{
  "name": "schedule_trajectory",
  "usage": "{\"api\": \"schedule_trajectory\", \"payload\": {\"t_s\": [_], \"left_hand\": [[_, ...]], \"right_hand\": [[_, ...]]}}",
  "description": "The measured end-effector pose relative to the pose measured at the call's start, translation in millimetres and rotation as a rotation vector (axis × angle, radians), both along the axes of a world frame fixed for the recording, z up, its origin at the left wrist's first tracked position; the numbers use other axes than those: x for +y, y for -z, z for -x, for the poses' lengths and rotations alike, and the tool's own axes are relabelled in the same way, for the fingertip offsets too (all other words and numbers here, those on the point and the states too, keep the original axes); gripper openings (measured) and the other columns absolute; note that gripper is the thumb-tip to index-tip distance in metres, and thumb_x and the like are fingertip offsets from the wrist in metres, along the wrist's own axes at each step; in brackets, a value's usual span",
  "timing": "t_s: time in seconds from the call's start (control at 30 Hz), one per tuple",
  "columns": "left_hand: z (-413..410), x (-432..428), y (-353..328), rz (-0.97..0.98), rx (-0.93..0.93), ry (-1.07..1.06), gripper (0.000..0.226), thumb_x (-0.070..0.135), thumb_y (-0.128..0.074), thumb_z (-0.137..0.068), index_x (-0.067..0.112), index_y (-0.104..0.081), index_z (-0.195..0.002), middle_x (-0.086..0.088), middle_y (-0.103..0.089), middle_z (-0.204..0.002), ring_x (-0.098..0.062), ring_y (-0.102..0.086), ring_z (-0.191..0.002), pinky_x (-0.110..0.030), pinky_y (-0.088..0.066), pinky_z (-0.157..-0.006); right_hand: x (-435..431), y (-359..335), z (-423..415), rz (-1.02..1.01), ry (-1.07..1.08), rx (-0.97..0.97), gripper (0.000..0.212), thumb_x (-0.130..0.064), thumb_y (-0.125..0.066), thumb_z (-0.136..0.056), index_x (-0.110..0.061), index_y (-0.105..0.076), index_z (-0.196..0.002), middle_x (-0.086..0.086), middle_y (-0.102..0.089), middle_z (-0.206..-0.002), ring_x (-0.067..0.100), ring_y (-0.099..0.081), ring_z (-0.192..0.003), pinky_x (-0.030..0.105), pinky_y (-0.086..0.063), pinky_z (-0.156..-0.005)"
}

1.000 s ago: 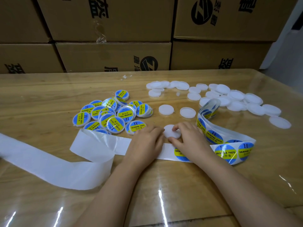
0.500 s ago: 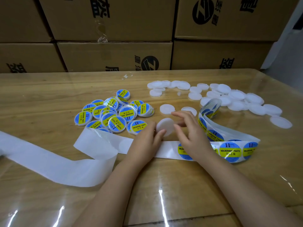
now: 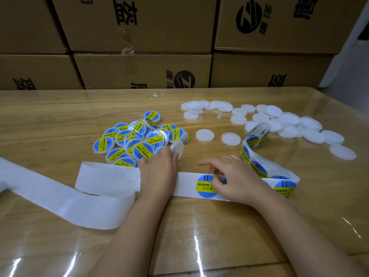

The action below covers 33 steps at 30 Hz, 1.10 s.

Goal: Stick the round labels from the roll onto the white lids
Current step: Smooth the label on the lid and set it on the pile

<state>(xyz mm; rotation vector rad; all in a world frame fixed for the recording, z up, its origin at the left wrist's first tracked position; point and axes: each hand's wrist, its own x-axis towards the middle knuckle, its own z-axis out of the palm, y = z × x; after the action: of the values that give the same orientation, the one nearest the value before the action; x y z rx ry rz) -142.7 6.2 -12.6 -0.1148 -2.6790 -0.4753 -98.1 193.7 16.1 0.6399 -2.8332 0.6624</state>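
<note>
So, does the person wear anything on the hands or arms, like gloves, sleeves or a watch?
No. The left hand and the right hand are bare, with no gloves and no rings that can be seen. The left forearm and the right forearm are bare down to the picture's bottom edge: no sleeve, watch or bracelet shows.

On my feed, 2 forearms run bare from the near edge of the desk [image 3: 50, 120] onward, and both grips are plain bare hands: the left grip [image 3: 157, 176], the right grip [image 3: 239, 181].
</note>
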Motion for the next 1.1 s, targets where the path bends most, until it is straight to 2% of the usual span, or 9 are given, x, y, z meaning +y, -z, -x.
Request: {"api": "schedule_trajectory", "payload": {"t_s": [0.17,0.23,0.33,0.43,0.5,0.6,0.73,0.93,1.1], "left_hand": [[-11,11,-6,-0.176,0.181,0.194,0.025,0.025,-0.053,-0.096,0.018,-0.033,-0.082,-0.01,-0.061,-0.06,-0.037,-0.053,-0.061,-0.037,-0.028,-0.069],[-13,10,-5,-0.337,0.123,0.237,0.03,0.027,-0.054,-0.095,0.017,-0.033,-0.077,-0.004,-0.051,-0.055,-0.036,-0.048,-0.058,-0.036,-0.031,-0.059],[-9,8,-1,-0.552,-0.05,0.273,0.031,0.032,-0.053,-0.094,0.027,-0.034,-0.069,0.008,-0.044,-0.051,-0.008,-0.047,-0.051,-0.028,-0.033,-0.052],[-6,8,-1,-0.663,-0.154,0.302,0.02,0.032,-0.055,-0.093,0.021,-0.051,-0.077,0.0,-0.061,-0.062,-0.006,-0.058,-0.062,-0.022,-0.041,-0.06],[-7,9,0,-0.683,-0.219,0.33,0.021,0.033,-0.056,-0.092,0.013,-0.058,-0.087,-0.005,-0.069,-0.073,-0.017,-0.066,-0.076,-0.034,-0.05,-0.075],[-10,9,0,-0.682,-0.257,0.407,0.014,0.031,-0.056,-0.093,0.024,-0.057,-0.082,0.012,-0.068,-0.067,-0.005,-0.066,-0.074,-0.042,-0.052,-0.08],[-12,8,-1,-0.651,-0.273,0.46,0.017,0.03,-0.056,-0.094,0.026,-0.054,-0.077,0.018,-0.061,-0.059,0.003,-0.056,-0.061,-0.033,-0.047,-0.067],[-12,8,-4,-0.476,-0.276,0.448,0.015,0.025,-0.055,-0.091,0.009,-0.056,-0.092,-0.004,-0.058,-0.067,-0.021,-0.052,-0.064,-0.038,-0.04,-0.06],[-10,10,0,-0.522,-0.256,0.355,0.024,0.035,-0.053,-0.092,0.023,-0.042,-0.075,0.016,-0.054,-0.051,-0.005,-0.047,-0.052,-0.031,-0.037,-0.056]], "right_hand": [[-5,3,-1,0.022,-0.11,0.194,0.036,-0.002,-0.059,-0.083,-0.018,-0.065,-0.114,-0.011,-0.062,-0.087,0.01,-0.053,-0.082,0.034,-0.038,-0.083],[-7,3,-2,0.039,-0.131,0.241,0.032,-0.002,-0.061,-0.084,-0.018,-0.066,-0.111,-0.012,-0.062,-0.085,0.01,-0.053,-0.079,0.035,-0.039,-0.082],[-8,2,-2,0.103,-0.138,0.255,0.03,-0.002,-0.064,-0.084,-0.019,-0.067,-0.108,-0.014,-0.063,-0.086,0.009,-0.053,-0.08,0.035,-0.04,-0.081],[-11,2,-3,0.138,-0.139,0.231,0.031,-0.003,-0.063,-0.083,-0.021,-0.066,-0.108,-0.015,-0.063,-0.088,0.009,-0.051,-0.084,0.034,-0.04,-0.08],[-12,3,-4,0.142,-0.144,0.224,0.03,-0.005,-0.061,-0.084,-0.021,-0.066,-0.108,-0.014,-0.062,-0.087,0.01,-0.05,-0.085,0.035,-0.041,-0.08],[-15,5,-5,0.168,-0.158,0.238,0.029,-0.005,-0.062,-0.084,-0.021,-0.066,-0.108,-0.012,-0.062,-0.086,0.01,-0.048,-0.086,0.034,-0.042,-0.08],[-17,7,-5,0.144,-0.199,0.27,0.03,-0.005,-0.066,-0.083,-0.023,-0.068,-0.107,-0.008,-0.063,-0.09,0.009,-0.045,-0.084,0.036,-0.044,-0.078],[-18,7,-3,0.157,-0.245,0.304,0.026,-0.007,-0.07,-0.082,-0.025,-0.071,-0.101,-0.013,-0.065,-0.099,0.009,-0.049,-0.084,0.032,-0.044,-0.078],[-19,8,-4,0.278,-0.207,0.286,0.004,-0.013,-0.072,-0.082,-0.014,-0.071,-0.085,-0.004,-0.062,-0.089,0.016,-0.053,-0.082,0.028,-0.043,-0.077]]}}
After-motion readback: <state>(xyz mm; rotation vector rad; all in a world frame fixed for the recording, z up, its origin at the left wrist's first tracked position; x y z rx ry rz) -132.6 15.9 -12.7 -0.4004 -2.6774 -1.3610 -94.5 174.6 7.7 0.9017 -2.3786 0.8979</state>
